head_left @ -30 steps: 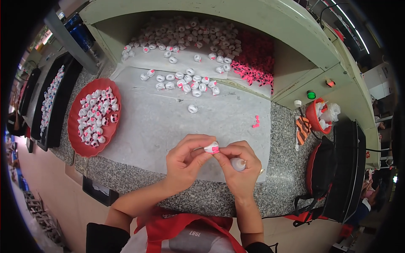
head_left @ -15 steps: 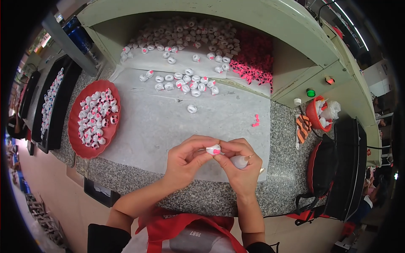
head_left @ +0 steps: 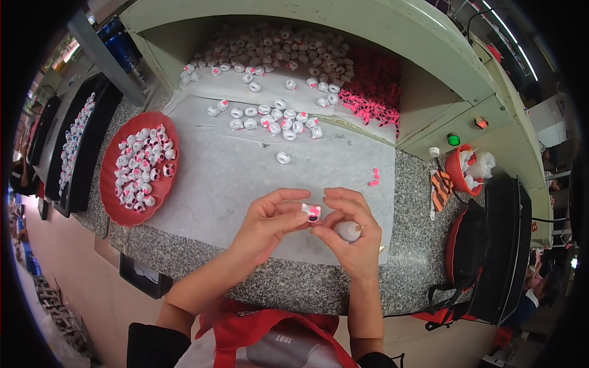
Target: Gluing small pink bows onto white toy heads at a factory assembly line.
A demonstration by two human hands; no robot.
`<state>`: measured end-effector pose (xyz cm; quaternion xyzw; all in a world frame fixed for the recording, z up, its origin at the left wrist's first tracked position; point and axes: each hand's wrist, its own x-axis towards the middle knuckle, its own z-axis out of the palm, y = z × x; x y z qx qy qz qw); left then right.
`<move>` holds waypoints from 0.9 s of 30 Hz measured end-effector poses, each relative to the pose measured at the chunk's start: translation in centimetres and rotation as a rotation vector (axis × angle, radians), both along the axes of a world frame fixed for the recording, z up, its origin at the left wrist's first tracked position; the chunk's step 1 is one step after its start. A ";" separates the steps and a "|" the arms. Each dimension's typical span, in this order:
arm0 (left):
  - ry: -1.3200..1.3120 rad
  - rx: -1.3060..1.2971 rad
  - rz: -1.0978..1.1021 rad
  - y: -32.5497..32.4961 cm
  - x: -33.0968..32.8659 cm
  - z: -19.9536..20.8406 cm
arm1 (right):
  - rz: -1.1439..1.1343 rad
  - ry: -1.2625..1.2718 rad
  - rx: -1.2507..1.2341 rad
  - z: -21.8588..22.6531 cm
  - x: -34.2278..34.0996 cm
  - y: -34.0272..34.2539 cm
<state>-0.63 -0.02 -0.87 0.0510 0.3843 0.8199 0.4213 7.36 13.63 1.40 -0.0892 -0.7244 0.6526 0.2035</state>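
Between the thumb and forefinger of my left hand (head_left: 265, 222) is a small white figurine head (head_left: 311, 212) with a pink bow and a dark mark on its front. My right hand (head_left: 357, 236) keeps a small white squeeze bottle (head_left: 348, 231) against its palm. Its thumb tip is close by the figurine head, and its forefinger is lifted. Beyond my hands a single white figurine head (head_left: 283, 157) lies on the white paper sheet (head_left: 215, 178). A cluster of similar heads (head_left: 276, 122) sits farther back. Several pink bits (head_left: 375, 178) lie on the paper at the right.
A red scalloped tray (head_left: 116, 205) of finished-looking heads stands left. Under the pale green shelf (head_left: 294, 15) are piles of white heads (head_left: 270, 49) and pink parts (head_left: 371, 76). At right are a red basket (head_left: 454, 167) with bottles, a striped cloth (head_left: 440, 187) and a black bag (head_left: 467, 245).
My right fingers have come off the figurine head, which has turned to show its dark mark. My left hand still pinches it. The bottle stays in my right hand.
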 end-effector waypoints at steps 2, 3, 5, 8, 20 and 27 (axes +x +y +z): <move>-0.048 0.013 -0.035 -0.3 0.0 0.0 | 0.025 0.047 0.066 -0.9 0.2 -0.1; 0.015 -0.033 -0.041 -0.5 0.0 0.0 | 0.046 0.092 0.129 -1.2 0.3 -0.1; 0.077 -0.077 -0.045 -0.5 0.1 0.3 | 0.043 0.081 0.003 -1.1 0.3 -0.1; 0.390 0.019 0.052 -0.4 0.8 1.5 | 0.082 0.082 -0.163 -1.0 0.5 0.3; 0.405 -0.153 0.034 -1.0 0.3 1.2 | 0.065 -0.075 -0.412 -1.4 -0.5 -0.7; 1.077 -0.967 0.647 -10.6 -7.2 0.3 | -0.198 -0.242 -0.283 -0.7 -0.5 0.4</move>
